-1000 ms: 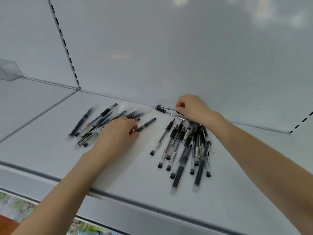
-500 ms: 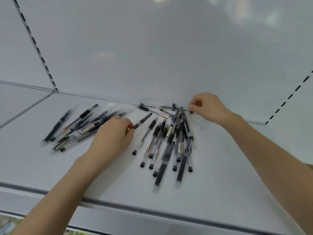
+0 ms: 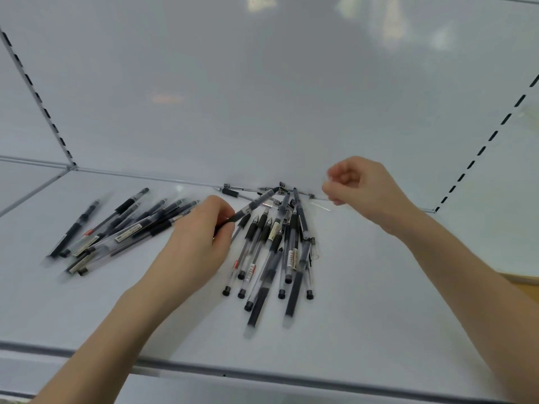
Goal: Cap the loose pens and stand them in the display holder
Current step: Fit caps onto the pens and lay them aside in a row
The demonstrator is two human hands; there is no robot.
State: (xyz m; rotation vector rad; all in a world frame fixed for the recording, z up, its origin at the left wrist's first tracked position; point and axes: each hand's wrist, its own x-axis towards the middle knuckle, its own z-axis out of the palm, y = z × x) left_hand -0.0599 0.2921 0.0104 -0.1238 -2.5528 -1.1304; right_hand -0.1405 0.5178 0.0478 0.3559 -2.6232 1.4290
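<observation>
Capping step: your left hand (image 3: 198, 240) grips one pen (image 3: 253, 205); your right hand (image 3: 361, 188) pinches what appears a clear cap (image 3: 328, 186). Next, align cap over tip.

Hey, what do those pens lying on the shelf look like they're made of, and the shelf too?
The pens: see-through barrels with the ink tubes visible inside, so likely clear glossy plastic. Their black grip sections look matte, perhaps rubber. The shelf: smooth, pale, with a soft sheen, probably painted metal, though laminate can't be ruled out.
</observation>
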